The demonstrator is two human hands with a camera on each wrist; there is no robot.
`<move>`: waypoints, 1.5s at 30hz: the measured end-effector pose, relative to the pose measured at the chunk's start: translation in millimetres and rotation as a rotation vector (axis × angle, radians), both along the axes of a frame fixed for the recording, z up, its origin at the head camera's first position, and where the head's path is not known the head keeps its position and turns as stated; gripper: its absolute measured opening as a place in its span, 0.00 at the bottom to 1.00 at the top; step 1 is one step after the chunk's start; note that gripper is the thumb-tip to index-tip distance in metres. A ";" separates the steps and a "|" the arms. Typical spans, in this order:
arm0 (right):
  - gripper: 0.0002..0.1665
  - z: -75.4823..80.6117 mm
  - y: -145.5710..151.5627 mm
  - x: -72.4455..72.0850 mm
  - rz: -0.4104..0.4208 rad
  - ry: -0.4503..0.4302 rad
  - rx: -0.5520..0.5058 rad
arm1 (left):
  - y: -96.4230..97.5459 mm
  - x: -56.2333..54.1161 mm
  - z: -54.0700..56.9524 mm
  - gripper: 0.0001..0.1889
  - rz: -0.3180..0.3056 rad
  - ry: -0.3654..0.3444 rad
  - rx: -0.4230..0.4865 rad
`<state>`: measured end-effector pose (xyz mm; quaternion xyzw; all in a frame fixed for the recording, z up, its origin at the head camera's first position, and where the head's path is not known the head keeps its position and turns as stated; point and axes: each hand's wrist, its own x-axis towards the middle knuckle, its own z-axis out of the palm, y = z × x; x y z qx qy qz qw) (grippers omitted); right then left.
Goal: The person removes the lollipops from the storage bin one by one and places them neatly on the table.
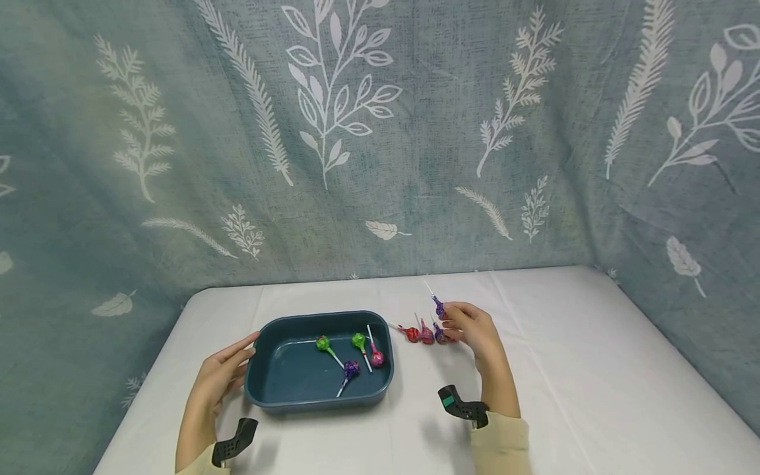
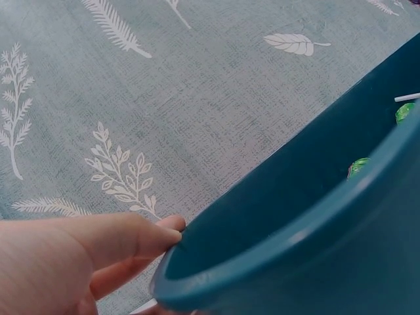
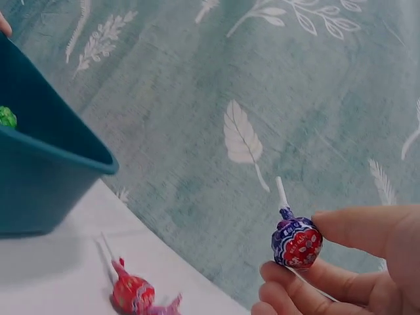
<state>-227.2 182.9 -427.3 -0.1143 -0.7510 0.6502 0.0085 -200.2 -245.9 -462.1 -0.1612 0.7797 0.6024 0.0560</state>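
My left hand (image 1: 216,376) grips the left end of a dark teal plastic bin (image 1: 317,404), with its thumb at the rim in the left wrist view. Inside the bin lie two green lollipops (image 1: 323,343), a purple lollipop (image 1: 351,369) and a pink lollipop (image 1: 377,358). To the bin's right, my right hand (image 1: 477,333) pinches a purple-wrapped lollipop (image 3: 296,244) by its candy head between thumb and fingers, its white stick pointing up. That lollipop is raised above a row on the table: a red lollipop (image 1: 412,334), a pink lollipop (image 1: 427,334) and a purple one (image 1: 439,334), partly hidden by the hand.
A white cloth covers the table (image 1: 570,369). Behind it hangs a grey-green curtain (image 1: 427,165) with white leaf prints, which also runs along both sides. Each wrist carries a small black camera mount (image 1: 463,406).
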 end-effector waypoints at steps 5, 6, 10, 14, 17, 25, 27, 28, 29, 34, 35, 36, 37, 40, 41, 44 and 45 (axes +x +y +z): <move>0.25 -6.8 8.7 0.0 -0.041 -0.010 0.012 | -0.7 0.4 0.2 0.26 0.000 -0.005 -0.006; 0.25 -8.4 10.5 -0.2 -0.049 -0.015 0.010 | -0.8 0.4 0.3 0.26 0.000 -0.005 -0.008; 0.26 -15.2 18.2 -1.2 -0.072 -0.031 -0.006 | -1.0 0.4 0.7 0.27 -0.003 -0.008 -0.010; 0.26 -20.3 23.5 -0.6 -0.092 -0.045 0.000 | -0.8 0.1 0.6 0.27 -0.006 -0.005 -0.004; 0.27 -23.5 26.3 -0.5 -0.112 -0.058 0.002 | -0.9 0.2 0.2 0.27 -0.006 -0.002 -0.001; 0.27 -30.4 35.8 -0.6 -0.175 -0.111 -0.009 | -0.9 -0.2 0.5 0.26 -0.001 0.005 0.009; 0.26 -32.4 37.0 -0.6 -0.190 -0.121 0.013 | -0.8 -0.2 0.8 0.26 0.000 0.002 0.006; 0.26 -33.3 37.2 -0.4 -0.197 -0.128 0.028 | -0.8 -0.3 0.8 0.26 0.000 0.001 0.005; 0.25 -34.8 37.5 -0.6 -0.200 -0.133 0.043 | -0.8 -0.3 0.9 0.26 0.000 0.000 0.005; 0.25 -40.9 36.2 -1.2 -0.225 -0.153 0.160 | -1.0 -0.9 0.6 0.26 0.002 -0.004 0.008; 0.25 -42.3 35.8 -1.7 -0.231 -0.153 0.186 | -1.0 -1.0 0.6 0.26 0.003 -0.004 0.010; 0.26 -43.0 35.0 -2.0 -0.237 -0.155 0.213 | -1.1 -1.2 0.5 0.26 0.003 -0.004 0.012; 0.26 -44.1 34.5 -2.7 -0.243 -0.155 0.235 | -1.1 -1.3 0.4 0.26 0.004 -0.004 0.013; 0.26 -45.5 32.6 -4.3 -0.254 -0.159 0.280 | -1.1 -1.6 0.3 0.26 0.004 -0.004 0.015; 0.26 -45.9 32.1 -4.8 -0.258 -0.161 0.289 | -1.1 -1.5 0.4 0.26 0.004 -0.006 0.015; 0.26 -46.3 31.0 -5.3 -0.262 -0.160 0.311 | -1.1 -1.5 0.7 0.26 0.003 -0.010 0.012; 0.26 -46.4 30.8 -5.3 -0.263 -0.160 0.315 | -1.1 -1.4 0.8 0.26 0.003 -0.013 0.011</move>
